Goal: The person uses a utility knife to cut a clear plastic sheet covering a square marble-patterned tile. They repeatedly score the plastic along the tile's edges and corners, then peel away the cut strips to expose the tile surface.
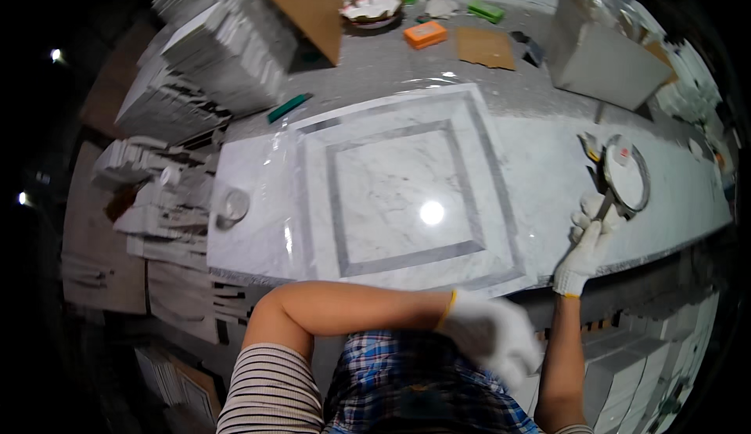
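My right hand (587,250), in a white knit glove with a yellow cuff edge, closes on a narrow dark flat tool (606,205) at the right of the table. The tool's tip meets the near rim of a round tin (626,180) holding something white. Across my body reaches my left hand (497,338), gloved the same way and smeared by motion, just off the table's near edge; its fingers cannot be made out. In the middle lies a square marble-look tile panel (399,191) with grey border bands. A yellow and dark tool (590,148) rests beside the tin.
A clear round cup (232,205) stands at the left. Stacked white tiles (227,54) and a cardboard sheet (301,0) rise behind it, with a green bar (289,108) nearby. Farther back are an orange block (425,36), a cardboard piece (485,48) and a grey box (602,62).
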`<state>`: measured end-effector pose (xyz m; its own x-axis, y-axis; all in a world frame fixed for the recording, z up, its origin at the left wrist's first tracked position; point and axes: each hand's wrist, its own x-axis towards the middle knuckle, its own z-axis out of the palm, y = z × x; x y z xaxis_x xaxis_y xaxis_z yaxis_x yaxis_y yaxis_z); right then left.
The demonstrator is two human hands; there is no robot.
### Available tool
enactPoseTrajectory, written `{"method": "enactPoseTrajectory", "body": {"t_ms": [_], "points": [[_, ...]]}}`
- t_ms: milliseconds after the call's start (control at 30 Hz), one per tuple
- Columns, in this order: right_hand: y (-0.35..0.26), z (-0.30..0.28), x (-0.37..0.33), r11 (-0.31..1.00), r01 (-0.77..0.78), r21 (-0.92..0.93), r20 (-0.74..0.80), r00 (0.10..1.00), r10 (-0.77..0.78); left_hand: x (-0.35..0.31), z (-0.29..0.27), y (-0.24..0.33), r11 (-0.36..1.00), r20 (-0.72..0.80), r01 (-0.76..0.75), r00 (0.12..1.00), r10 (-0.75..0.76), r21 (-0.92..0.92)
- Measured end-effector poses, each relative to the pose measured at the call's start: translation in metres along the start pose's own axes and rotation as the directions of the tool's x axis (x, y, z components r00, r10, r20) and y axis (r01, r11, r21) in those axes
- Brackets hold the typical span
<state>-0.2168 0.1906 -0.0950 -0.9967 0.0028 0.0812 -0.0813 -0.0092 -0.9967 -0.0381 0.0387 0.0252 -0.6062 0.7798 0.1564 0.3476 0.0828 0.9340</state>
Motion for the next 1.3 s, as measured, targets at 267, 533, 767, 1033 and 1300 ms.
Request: {"method": "enactPoseTrajectory", "body": {"t_ms": [267,533,767,1033,1300], "points": [[0.017,-0.004,0.011,1.0,0.001,-0.01,0.009,1.0,-0.001,-0.069,-0.1,-0.082,0.397,-0.902,0.855,0.413,-0.13,0.334],[-0.002,0.006,0.007,0.997,0.071,0.004,0.033,0.997,-0.071,-0.237,-0.123,-0.111,-0.004,-0.988,0.989,-0.145,-0.049,-0.145],[0.005,0.005,0.006,0.998,0.066,0.0,0.052,0.996,-0.066,-0.316,-0.046,-0.064,-0.055,-0.949,0.949,-0.305,0.079,-0.309],[0.001,-0.001,0.0,0.994,0.095,-0.06,0.09,0.992,-0.089,-0.259,0.095,-0.017,-0.272,-0.946,0.926,-0.303,-0.116,-0.263],[-0.006,0.011,-0.005,0.996,0.084,-0.014,0.04,0.996,-0.084,-0.256,0.207,0.036,-0.275,-0.959,0.921,-0.284,0.01,-0.276]]}}
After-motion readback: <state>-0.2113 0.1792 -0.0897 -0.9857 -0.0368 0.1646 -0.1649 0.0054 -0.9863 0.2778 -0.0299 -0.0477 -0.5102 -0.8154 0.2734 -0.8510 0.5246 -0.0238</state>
